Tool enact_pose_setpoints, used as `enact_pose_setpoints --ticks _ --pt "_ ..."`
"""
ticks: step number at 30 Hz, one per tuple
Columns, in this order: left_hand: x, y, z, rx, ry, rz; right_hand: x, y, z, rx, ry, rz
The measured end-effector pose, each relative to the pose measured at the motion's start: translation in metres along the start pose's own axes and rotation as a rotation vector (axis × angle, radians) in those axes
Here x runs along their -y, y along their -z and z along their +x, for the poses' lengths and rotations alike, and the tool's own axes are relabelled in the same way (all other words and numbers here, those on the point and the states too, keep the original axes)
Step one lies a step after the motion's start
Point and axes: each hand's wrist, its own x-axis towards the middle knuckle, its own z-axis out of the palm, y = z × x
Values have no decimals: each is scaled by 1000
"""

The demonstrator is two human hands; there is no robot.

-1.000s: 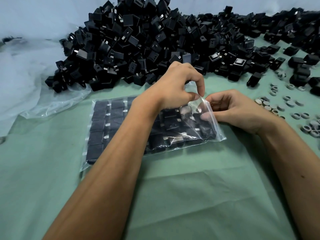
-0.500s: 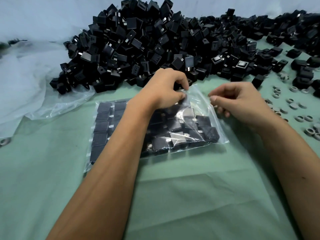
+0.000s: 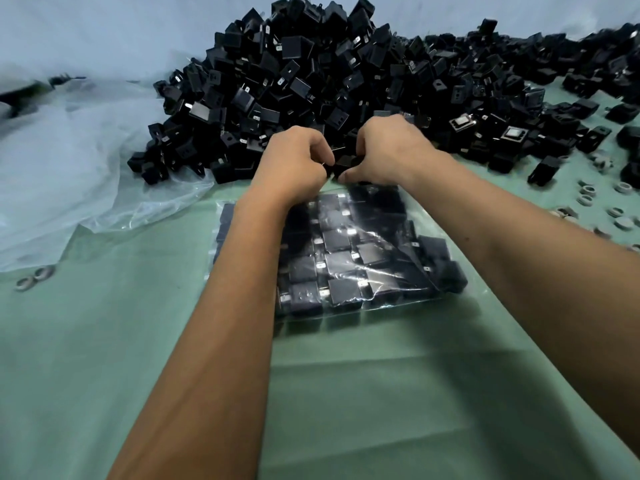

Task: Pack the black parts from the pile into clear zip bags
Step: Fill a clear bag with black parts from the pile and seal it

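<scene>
A clear zip bag (image 3: 391, 303) lies on the green cloth, filled with rows of black parts (image 3: 337, 242). Its plastic is loose and wrinkled on the right side. The big pile of black parts (image 3: 311, 81) heaps up just behind it. My left hand (image 3: 294, 168) and my right hand (image 3: 388, 150) sit close together at the bag's far edge, right at the foot of the pile. Both have fingers curled and seem to pinch the bag's edge. A black part (image 3: 343, 161) shows between them. The fingertips are hidden.
A crumpled clear plastic sheet (image 3: 69, 161) spreads at the left. Small grey rings (image 3: 620, 221) lie scattered at the right, and two more grey rings (image 3: 34, 277) at the left edge. More black parts (image 3: 571, 109) trail to the right. The green cloth (image 3: 381, 393) stretches toward me.
Both hands moved from the bag's right end to its far edge and now meet there. The bag has shifted. The view moved forward, closer to the pile.
</scene>
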Motion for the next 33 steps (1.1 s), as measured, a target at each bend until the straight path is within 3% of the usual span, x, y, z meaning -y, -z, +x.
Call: enact_pose_setpoints --ticks 4,8,11,14,17,22,33 --pt "-4 -3 0 -28 -1 -13 -4 6 -1 -35 -13 142" --pt "-18 -11 -3 -19 -60 -35 -44 15 -29 -208 -56 630" --pt "-35 -21 -8 31 -190 -66 -84 8 -57 -323 -118 920" --pt "-53 -36 -12 146 -365 -24 -117 -8 -80 -381 -267 967" --pt "-64 -51 -17 247 -440 25 -129 -19 -93 -278 -260 897" --pt "-62 -51 -18 223 -491 66 -116 -14 -102 -39 -83 974" --pt "-62 -43 -15 140 -523 79 -110 -18 -105 74 27 1029"
